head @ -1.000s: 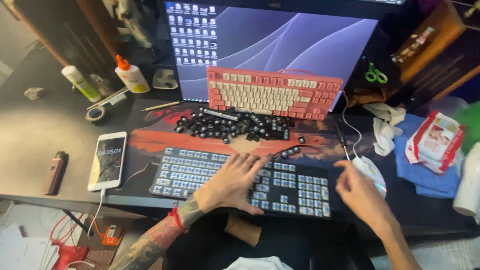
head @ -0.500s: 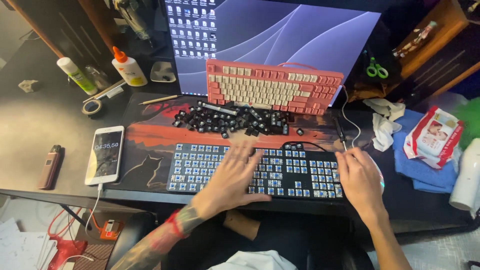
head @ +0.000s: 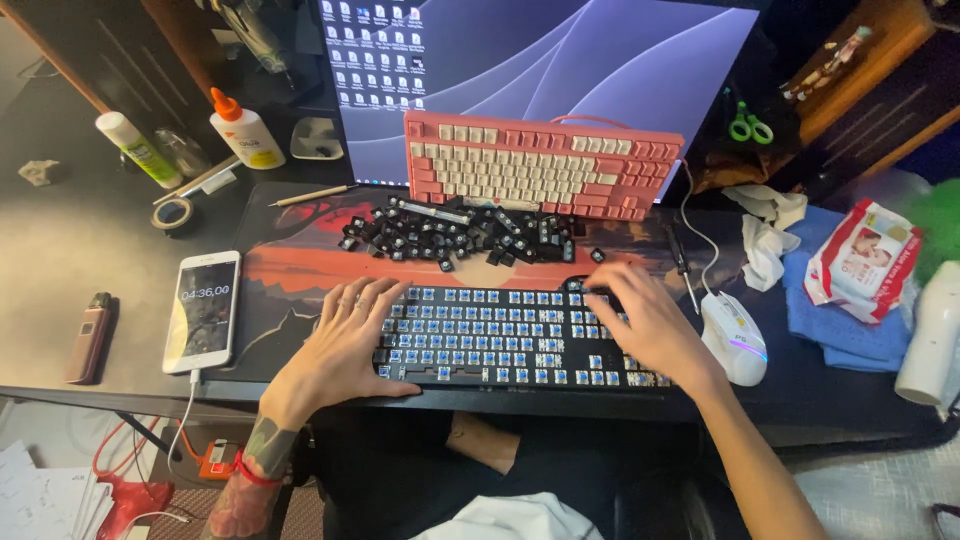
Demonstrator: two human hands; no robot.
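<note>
Left hand (head: 345,345) flat, fingers spread, palm down on the left end of the black keyboard (head: 500,335); holds nothing. Right hand (head: 640,325) also open, fingers curled down onto the keyboard's upper right end; nothing clamped. Hands well apart, one per end.

Keyboard has its caps off, blue switch stems exposed. It lies on the desk mat (head: 290,265) close to the near edge of the surface (head: 60,240), roughly parallel to that edge; little room in front of it.

Just behind: pile of loose black keycaps (head: 460,232), a narrow strip of bare mat between pile and keyboard. Behind the pile a pink-and-cream keyboard (head: 540,165) leans against the monitor (head: 560,60).

Right: white mouse (head: 733,338) just beside the right hand, cable running back. Further right, crumpled tissue (head: 765,240), blue cloth (head: 830,315), wipes packet (head: 865,258), white bottle (head: 930,340) at the frame edge. Tight on that side.

Left: phone (head: 203,310) on a cable, near the left hand, not touching. Small brown device (head: 88,336) beyond it. Open surface behind those, up to tape roll (head: 172,212), glue bottle (head: 245,130), green-capped tube (head: 138,148).
</note>
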